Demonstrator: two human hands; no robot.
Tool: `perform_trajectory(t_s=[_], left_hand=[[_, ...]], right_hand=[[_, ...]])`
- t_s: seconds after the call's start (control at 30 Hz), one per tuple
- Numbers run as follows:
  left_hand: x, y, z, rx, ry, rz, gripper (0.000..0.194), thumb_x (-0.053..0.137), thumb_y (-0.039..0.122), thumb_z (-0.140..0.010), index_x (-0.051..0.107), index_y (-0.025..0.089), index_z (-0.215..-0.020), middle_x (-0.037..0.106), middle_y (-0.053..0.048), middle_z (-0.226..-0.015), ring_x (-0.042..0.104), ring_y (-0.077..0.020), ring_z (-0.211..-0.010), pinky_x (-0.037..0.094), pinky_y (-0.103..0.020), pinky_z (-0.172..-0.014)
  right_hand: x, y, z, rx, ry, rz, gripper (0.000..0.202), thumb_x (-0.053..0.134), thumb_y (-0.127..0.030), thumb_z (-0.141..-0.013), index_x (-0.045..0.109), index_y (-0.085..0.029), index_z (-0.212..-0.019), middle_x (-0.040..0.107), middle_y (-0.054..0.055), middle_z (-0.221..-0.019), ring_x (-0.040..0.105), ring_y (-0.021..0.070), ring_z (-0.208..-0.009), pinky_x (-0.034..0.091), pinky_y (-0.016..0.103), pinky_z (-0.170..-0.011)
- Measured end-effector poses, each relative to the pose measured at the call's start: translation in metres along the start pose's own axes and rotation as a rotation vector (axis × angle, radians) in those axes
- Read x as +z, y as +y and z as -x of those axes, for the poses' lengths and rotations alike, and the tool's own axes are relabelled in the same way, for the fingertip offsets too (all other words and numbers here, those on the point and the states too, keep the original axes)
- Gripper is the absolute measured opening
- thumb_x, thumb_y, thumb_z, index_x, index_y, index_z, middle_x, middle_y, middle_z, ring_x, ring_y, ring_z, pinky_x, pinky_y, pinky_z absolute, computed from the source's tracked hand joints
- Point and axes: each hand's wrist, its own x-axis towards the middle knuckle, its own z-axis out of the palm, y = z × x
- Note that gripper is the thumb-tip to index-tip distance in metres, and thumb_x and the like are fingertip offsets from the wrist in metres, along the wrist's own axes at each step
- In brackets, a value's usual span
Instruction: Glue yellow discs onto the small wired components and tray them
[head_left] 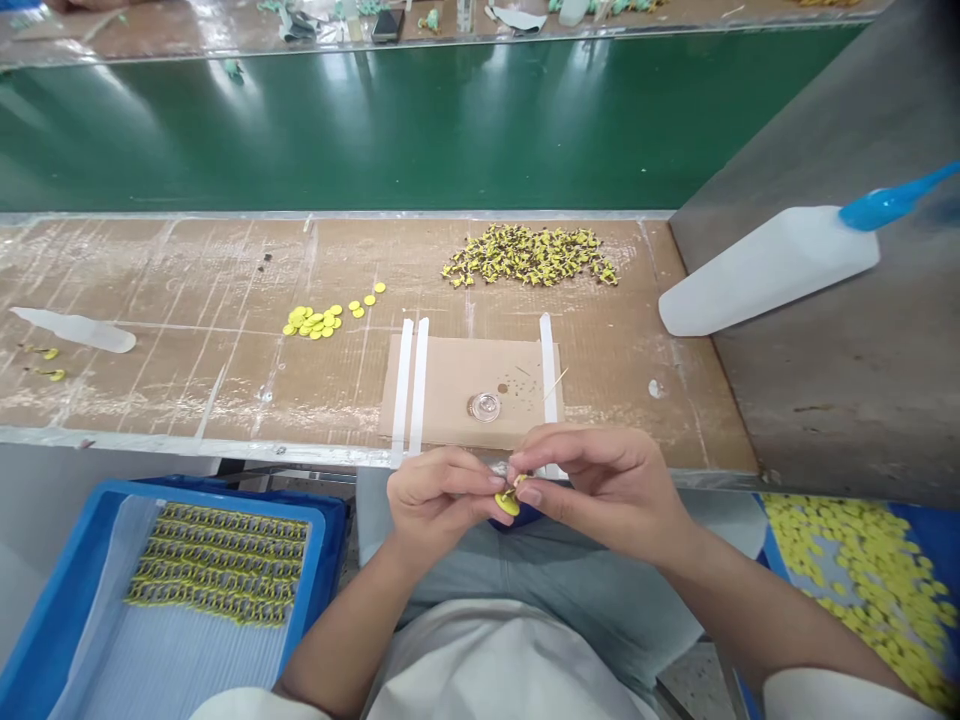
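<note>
My left hand point(446, 497) pinches a small yellow disc point(508, 503) just over the table's front edge. From the right, my right hand point(600, 485) closes thumb and fingers on a tiny yellow piece point(520, 481) that meets the disc; its exact shape is mostly covered by fingertips. Beyond my hands a small clear glass dish point(485, 406) sits on a cardboard sheet point(465, 365) held by white tape strips. Dark specks and a thin stick point(556, 382) lie near the dish.
Loose yellow discs point(315, 321) lie left of the cardboard, and a pile of small yellow-and-dark pieces point(531, 255) behind it. A white bottle point(772, 270) leans at right. Blue trays hold rows of assembled pieces point(217, 560) at left and yellow discs point(870, 570) at right.
</note>
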Motion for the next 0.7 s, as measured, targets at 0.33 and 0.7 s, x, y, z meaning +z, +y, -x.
perform_trajectory(t_s=[0.33,0.7], left_hand=[[-0.0021,0.0014,-0.0019,0.052,-0.062,-0.077,0.034,0.083,0.008,-0.068,0.076,0.019,-0.1,0.075,-0.005,-0.085,0.072,-0.0158,-0.072,0.06,-0.025,-0.067],[-0.0024,0.0013,0.003,0.038,-0.03,-0.059,0.027,0.081,0.009,-0.071,0.076,0.019,-0.095,0.074,-0.003,-0.083,0.07,-0.0143,-0.071,0.059,-0.025,-0.065]], right_hand=[[-0.0027,0.0021,0.0019,0.05,0.008,0.008,0.018,0.078,-0.015,-0.076,0.073,-0.021,-0.092,0.074,0.005,-0.082,0.068,0.0152,-0.073,0.056,0.027,-0.068],[0.0005,-0.0017,-0.0002,0.098,0.003,0.033,0.016,0.08,-0.019,-0.075,0.077,-0.02,-0.09,0.075,0.006,-0.081,0.069,0.016,-0.07,0.057,0.024,-0.064]])
